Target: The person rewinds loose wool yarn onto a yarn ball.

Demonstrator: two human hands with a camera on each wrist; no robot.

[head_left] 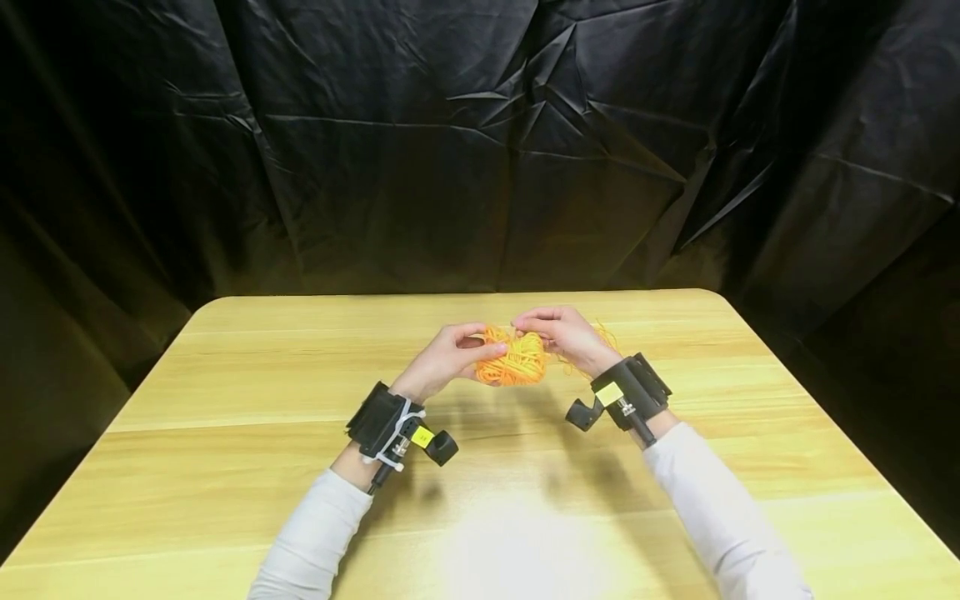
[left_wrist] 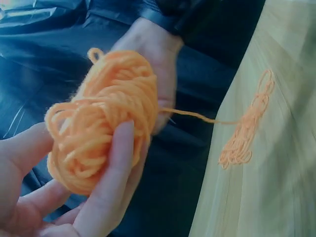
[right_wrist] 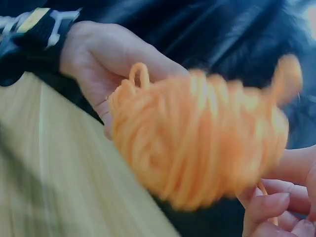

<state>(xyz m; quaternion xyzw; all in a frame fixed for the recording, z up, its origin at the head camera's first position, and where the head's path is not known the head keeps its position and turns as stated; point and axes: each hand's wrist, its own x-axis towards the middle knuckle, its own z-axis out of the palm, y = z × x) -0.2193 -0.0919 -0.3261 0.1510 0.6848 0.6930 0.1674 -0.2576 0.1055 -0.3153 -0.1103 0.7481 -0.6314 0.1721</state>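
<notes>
My left hand (head_left: 442, 360) grips a ball of orange yarn (head_left: 519, 365) above the table, its thumb across the near side. Loops stick out of the winding in the left wrist view. At the ball's right end is my right hand (head_left: 567, 336), fingers curled and thumb against fingertips. A thin strand of yarn (right_wrist: 263, 188) runs between those fingers in the right wrist view. From behind the ball a strand (left_wrist: 192, 114) stretches to a loose bundle of yarn (left_wrist: 243, 132) over the table. The ball hides part of the right hand in the left wrist view.
The pale wooden table (head_left: 247, 467) has rounded far corners. Black sheeting (head_left: 390, 183) hangs behind it and at both sides. Each wrist wears a black strap with a small camera, such as the left wrist camera (head_left: 441, 448).
</notes>
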